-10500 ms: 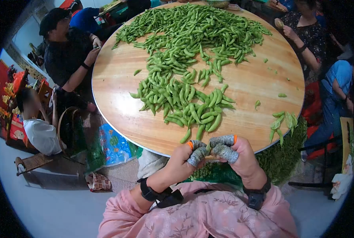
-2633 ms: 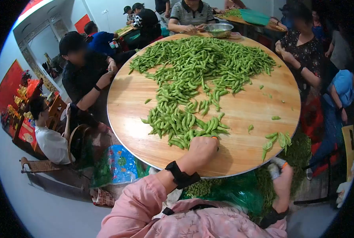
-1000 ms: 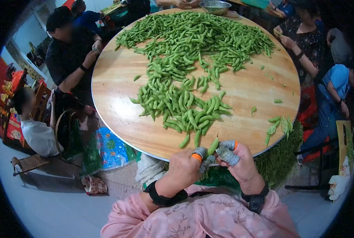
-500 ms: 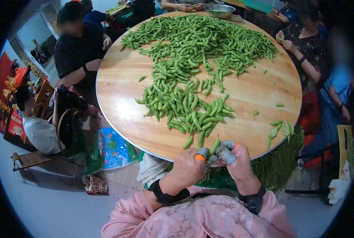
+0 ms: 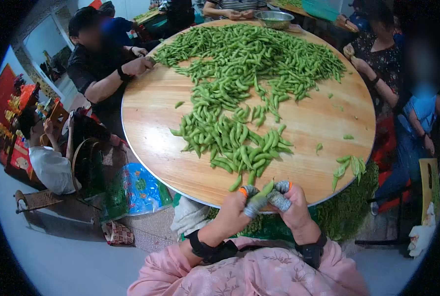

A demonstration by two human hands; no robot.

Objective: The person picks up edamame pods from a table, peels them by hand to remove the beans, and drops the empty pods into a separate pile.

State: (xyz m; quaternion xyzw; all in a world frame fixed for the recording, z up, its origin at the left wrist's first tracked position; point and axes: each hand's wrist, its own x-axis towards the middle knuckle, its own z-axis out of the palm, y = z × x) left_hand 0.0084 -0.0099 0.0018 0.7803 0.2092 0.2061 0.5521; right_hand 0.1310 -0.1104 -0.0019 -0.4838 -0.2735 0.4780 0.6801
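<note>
The left hand (image 5: 232,212) and the right hand (image 5: 296,209) are nearly meeting at the near rim of the round bench (image 5: 151,118), their fingers curling closed in grey finger covers. Both are pinching one green pod (image 5: 266,189), which is lying between their fingertips and slanting up; the left thumb is blurring. Just beyond them, the tip of the pod pile (image 5: 249,54) is reaching toward the left hand, then widening across the far side, where a metal bowl (image 5: 274,19) is standing. Toward the right rim, a few pods and opened husks (image 5: 356,166) are lying apart. A person in black (image 5: 99,69) is reaching to the pile's left edge.
</note>
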